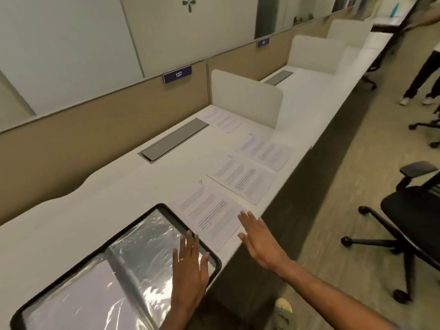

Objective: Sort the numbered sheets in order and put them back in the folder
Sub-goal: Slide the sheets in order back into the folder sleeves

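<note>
The left hand (189, 265) lies flat, fingers straight, on the right-hand plastic sleeve of the open black folder (147, 246) at the near edge of the desk (107, 206). The right hand (258, 241) is spread open too, its fingertips at the near corner of sheet 7 (207, 213), just beside the folder. Sheet 8 (240, 178) and sheet 9 (264, 151) follow in a row, with another sheet (221, 120) by the white divider (245, 96).

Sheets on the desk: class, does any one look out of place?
The farthest sheet does: sheet 7, sheet 8 and sheet 9 run in a row along the front edge of the desk, but it lies set back by the divider, its number unreadable.
</note>
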The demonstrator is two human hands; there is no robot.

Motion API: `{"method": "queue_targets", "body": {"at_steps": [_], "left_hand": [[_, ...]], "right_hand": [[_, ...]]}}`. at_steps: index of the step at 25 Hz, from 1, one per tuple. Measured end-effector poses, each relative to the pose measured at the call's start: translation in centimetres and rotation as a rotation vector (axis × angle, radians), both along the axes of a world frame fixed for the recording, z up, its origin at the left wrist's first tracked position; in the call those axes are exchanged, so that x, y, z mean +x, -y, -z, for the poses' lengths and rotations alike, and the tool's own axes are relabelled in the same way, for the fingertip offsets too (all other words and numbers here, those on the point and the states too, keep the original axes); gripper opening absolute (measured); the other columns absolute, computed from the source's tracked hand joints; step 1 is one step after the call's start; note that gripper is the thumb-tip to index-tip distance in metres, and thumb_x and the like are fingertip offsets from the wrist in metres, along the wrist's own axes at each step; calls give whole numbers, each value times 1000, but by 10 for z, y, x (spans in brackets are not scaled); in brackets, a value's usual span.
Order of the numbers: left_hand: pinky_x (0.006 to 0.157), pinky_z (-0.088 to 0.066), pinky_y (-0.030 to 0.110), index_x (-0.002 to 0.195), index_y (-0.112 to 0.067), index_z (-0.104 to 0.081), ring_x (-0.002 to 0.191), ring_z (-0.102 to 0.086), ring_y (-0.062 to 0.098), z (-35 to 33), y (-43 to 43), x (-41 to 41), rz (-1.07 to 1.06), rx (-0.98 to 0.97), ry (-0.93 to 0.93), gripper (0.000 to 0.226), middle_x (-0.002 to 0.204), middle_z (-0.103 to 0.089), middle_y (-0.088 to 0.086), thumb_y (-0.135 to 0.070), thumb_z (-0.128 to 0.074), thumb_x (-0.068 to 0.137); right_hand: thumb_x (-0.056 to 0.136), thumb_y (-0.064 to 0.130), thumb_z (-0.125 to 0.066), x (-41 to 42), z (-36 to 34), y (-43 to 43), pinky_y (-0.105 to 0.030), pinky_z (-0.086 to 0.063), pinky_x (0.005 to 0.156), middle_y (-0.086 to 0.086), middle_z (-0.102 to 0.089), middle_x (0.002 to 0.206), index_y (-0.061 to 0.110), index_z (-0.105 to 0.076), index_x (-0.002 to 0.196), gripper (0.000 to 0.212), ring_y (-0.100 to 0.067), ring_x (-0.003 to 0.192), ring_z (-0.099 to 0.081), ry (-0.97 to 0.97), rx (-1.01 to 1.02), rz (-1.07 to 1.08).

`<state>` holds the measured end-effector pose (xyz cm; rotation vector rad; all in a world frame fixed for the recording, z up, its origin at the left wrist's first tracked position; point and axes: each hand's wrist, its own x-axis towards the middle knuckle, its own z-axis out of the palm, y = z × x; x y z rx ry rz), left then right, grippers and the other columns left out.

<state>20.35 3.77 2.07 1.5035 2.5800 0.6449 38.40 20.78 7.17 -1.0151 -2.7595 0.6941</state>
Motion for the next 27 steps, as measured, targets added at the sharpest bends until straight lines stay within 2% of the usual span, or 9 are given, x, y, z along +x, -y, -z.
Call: {"method": "queue_targets", "body": {"at_steps": [3, 7, 10, 13, 20, 24, 27], "left_hand": [[126, 12, 38, 163, -27, -8, 156, 13, 16, -5, -54, 23, -8, -60, 28, 81, 169, 8, -4, -71, 0, 96], [124, 18, 33, 164, -25, -13, 156, 1, 20, -11, -128, 55, 18, -73, -23, 77, 171, 2, -3, -69, -9, 101], [122, 24, 32, 163, -31, -2, 155, 16, 11, -20, -187, 76, -1, -35, 17, 74, 169, 15, -10, -70, -9, 100], [121, 23, 32, 162, -32, 2, 152, 25, 5, -31, -240, 95, -19, -12, 23, 71, 167, 20, -12, -63, -16, 102], [122, 20, 34, 163, -30, -3, 153, 21, 6, -37, -341, 94, -14, -1, 1, 70, 168, 16, -10, -61, -23, 103], [124, 18, 32, 163, -24, -19, 157, 11, 11, -26, -400, 61, -16, 34, -33, 69, 171, -1, -2, -56, -33, 104], [126, 13, 35, 162, -24, -22, 158, -2, 20, -16, -448, 30, -1, 29, -26, 71, 171, -8, 1, -62, -28, 103]], "right_hand": [[109, 55, -20, 25, -2, -44, -36, 6, 128, 16, 6, 165, 29, -6, 163, 61, -5, 154, 12, -31, 24, 62], [107, 61, -17, 52, -4, -107, -36, 7, 127, 15, 5, 167, 31, -4, 163, 65, -4, 155, 12, -39, 13, 81], [105, 66, -15, 69, -9, -155, -39, 5, 127, 15, 6, 168, 31, -3, 163, 69, -4, 155, 13, -43, -3, 59], [105, 64, -15, 82, -17, -204, -40, 5, 128, 14, 7, 167, 28, -3, 163, 69, -4, 154, 15, -21, -4, 17], [104, 65, -11, 72, -23, -301, -38, 8, 128, 14, 12, 166, 29, -1, 163, 70, -4, 153, 19, 36, 38, -2], [102, 68, -13, 45, -21, -358, -36, 13, 125, 16, 16, 164, 30, 2, 163, 73, -5, 152, 20, 73, 39, -10], [99, 72, -11, 21, -18, -404, -35, 15, 124, 16, 18, 164, 32, 4, 163, 77, -6, 152, 21, 104, 42, 6]]}}
